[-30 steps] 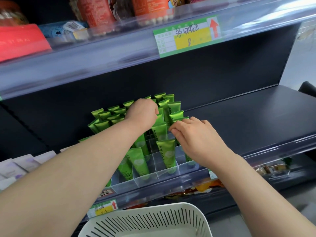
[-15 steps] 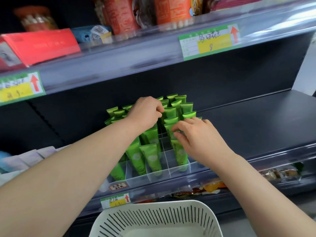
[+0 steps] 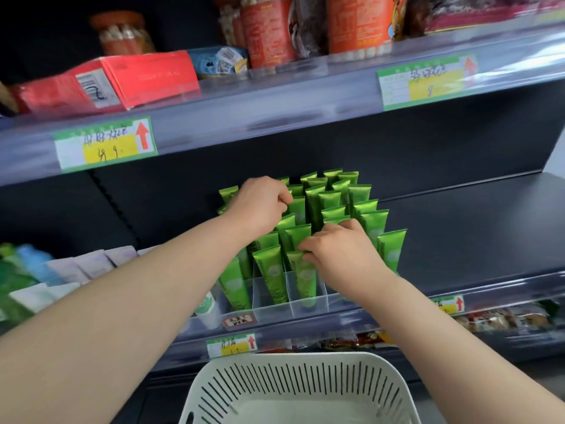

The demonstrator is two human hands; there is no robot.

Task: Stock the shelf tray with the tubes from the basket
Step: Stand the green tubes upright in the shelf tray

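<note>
The right hand [image 3: 342, 254] slipped toward seven o'clock, pinching a front tube [image 3: 302, 280]; the left hand [image 3: 260, 206] stayed curled on rear tubes [image 3: 328, 198], which was probably final straightening.

Tubes [image 3: 330, 203] standing in divided tray [image 3: 308, 307] on shelf [image 3: 474, 228], basket [image 3: 299, 390] below in front

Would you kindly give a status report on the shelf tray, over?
Left hand grips rear tube. Right hand pinches front tube in tray. Basket shows no tubes. Nothing in the way.
</note>
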